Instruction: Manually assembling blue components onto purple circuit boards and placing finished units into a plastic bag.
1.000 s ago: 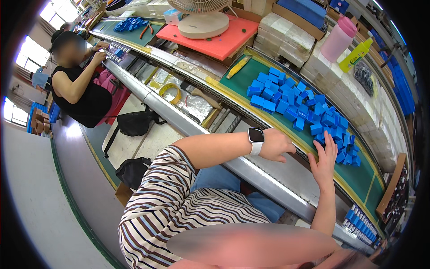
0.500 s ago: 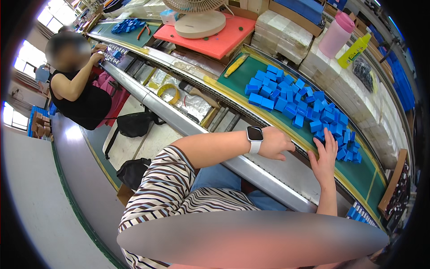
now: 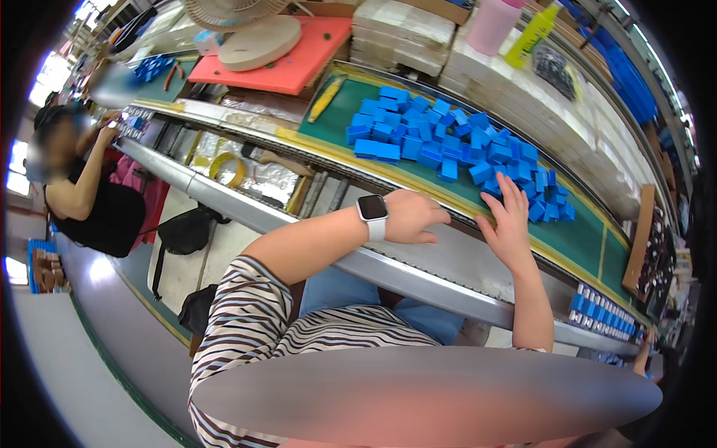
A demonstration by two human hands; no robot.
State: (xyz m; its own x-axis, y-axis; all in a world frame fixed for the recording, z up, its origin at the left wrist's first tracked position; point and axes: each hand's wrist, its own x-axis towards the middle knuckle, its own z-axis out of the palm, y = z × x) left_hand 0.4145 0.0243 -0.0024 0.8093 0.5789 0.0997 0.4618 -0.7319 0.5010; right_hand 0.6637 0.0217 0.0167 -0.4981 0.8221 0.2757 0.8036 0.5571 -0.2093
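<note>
A pile of small blue rectangular blocks lies on a green work surface in front of me. My right hand is at the near right side of the pile, fingers spread, its fingertips against or just over the nearest blocks. Nothing shows in its grasp. My left hand, with a white-banded watch on the wrist, hovers over the metal rail, left of the right hand. Its thumb and forefinger stand apart, and no thing is seen between them.
A yellow-handled tool lies left of the pile. Beyond stand a fan base on a red board, white foam blocks and bottles. At right is a rack of blue and silver parts. A co-worker sits at left.
My view has swung, so the bench, pile and both hands appear farther left. More of the rack at right shows. My hands keep nearly the same places beside the pile.
</note>
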